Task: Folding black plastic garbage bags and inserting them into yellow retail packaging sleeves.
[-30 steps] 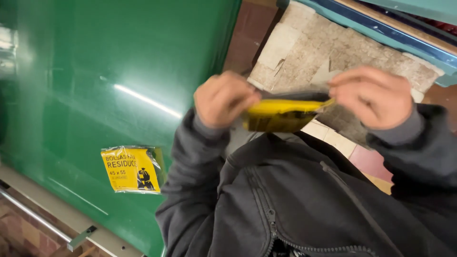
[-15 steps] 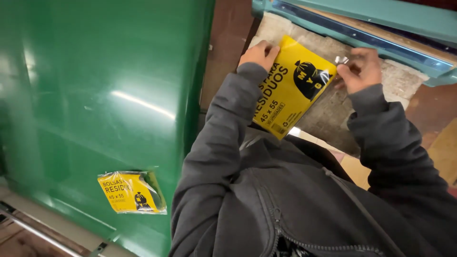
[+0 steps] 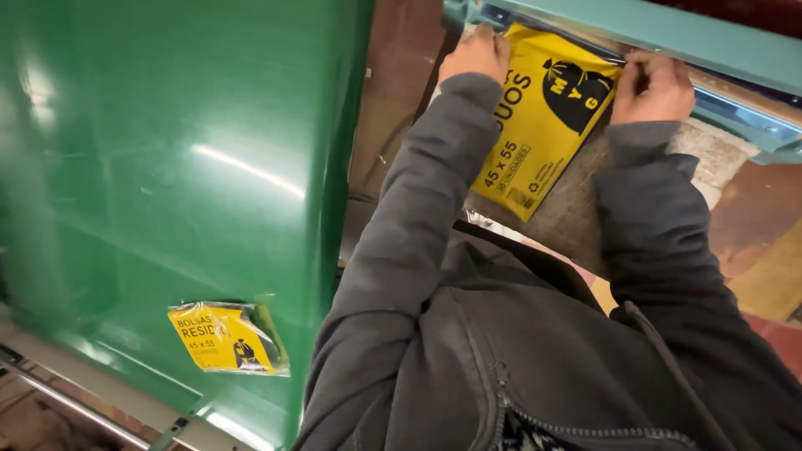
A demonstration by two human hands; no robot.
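Observation:
Both my hands hold a flat yellow packet of bin bags (image 3: pixel 541 117) by its top corners, spread out over a grey worn mat (image 3: pixel 576 213). My left hand (image 3: pixel 476 54) grips the packet's upper left corner. My right hand (image 3: pixel 656 83) pinches the upper right corner, close under a teal metal bar (image 3: pixel 668 38). The packet has a black bag drawing on it. My dark grey jacket sleeves (image 3: pixel 434 200) reach up from the bottom of the view.
A large glossy green bin wall (image 3: pixel 175 167) fills the left half. A second yellow packet (image 3: pixel 225 338) lies on it near the bottom. A metal rail (image 3: pixel 75 405) runs along the lower left. Brown floor tiles (image 3: pixel 769 242) show at the right.
The packet was folded between my hands near my chest. I have unfolded it and moved it up and away, against the teal bar.

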